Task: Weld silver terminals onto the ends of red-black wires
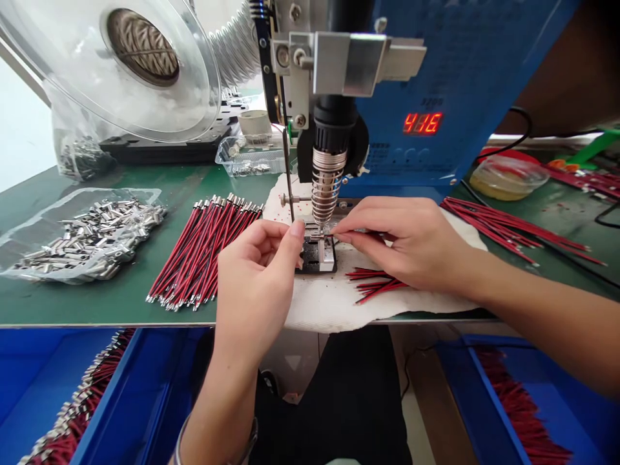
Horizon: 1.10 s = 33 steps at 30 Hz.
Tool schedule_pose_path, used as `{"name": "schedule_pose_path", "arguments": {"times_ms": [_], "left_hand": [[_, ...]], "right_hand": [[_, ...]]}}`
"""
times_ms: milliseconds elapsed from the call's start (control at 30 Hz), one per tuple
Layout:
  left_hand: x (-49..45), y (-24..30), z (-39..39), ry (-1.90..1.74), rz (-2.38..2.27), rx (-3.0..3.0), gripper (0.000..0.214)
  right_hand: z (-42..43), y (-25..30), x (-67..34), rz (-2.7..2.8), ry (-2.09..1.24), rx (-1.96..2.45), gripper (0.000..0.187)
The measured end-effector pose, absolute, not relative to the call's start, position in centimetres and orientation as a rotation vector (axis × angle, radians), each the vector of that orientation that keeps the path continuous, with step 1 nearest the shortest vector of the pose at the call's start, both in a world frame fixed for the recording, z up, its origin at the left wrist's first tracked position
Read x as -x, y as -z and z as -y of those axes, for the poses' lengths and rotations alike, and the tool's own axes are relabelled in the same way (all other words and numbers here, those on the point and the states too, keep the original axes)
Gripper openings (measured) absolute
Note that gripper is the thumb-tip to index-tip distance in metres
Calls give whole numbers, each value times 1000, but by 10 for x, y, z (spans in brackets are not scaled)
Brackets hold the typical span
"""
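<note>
My left hand (256,278) is pinched at the left side of a small black and metal fixture (320,254) under the soldering head (328,174); what the fingertips hold is too small to name. My right hand (407,242) reaches in from the right, fingers pressed together at the fixture, holding thin red-black wires (372,284) whose ends stick out below the palm. Both hands rest over a white cloth (334,303).
A bundle of red-black wires with metal ends (203,252) lies left of the cloth. A plastic bag of metal terminals (92,236) sits far left. More wires (508,229) lie right. The blue machine shows a red display (423,123). Blue bins (58,400) sit below the table edge.
</note>
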<state>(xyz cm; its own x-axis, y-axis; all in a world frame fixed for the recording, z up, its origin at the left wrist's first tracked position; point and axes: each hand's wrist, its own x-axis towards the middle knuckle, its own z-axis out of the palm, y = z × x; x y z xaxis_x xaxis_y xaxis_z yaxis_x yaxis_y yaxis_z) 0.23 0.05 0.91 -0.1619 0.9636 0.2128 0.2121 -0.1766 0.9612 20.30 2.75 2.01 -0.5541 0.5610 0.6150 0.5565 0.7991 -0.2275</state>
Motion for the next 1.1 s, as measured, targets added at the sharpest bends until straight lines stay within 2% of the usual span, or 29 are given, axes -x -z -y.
{"name": "schedule_pose_path", "arguments": {"times_ms": [400,733,1100], "left_hand": [[-3,-9,1,-1397,-1376,-1405,26],[-2,-9,0,-1387,-1371,-1445,32],[-2,-8,1,-1384,-1366,-1454,31]], "right_hand": [[-26,-21,-203,2283,-5,864,22],[-25,-23,-204,2248,-11,875,13],[-25,-24,-205,2250,-40,890,12]]}}
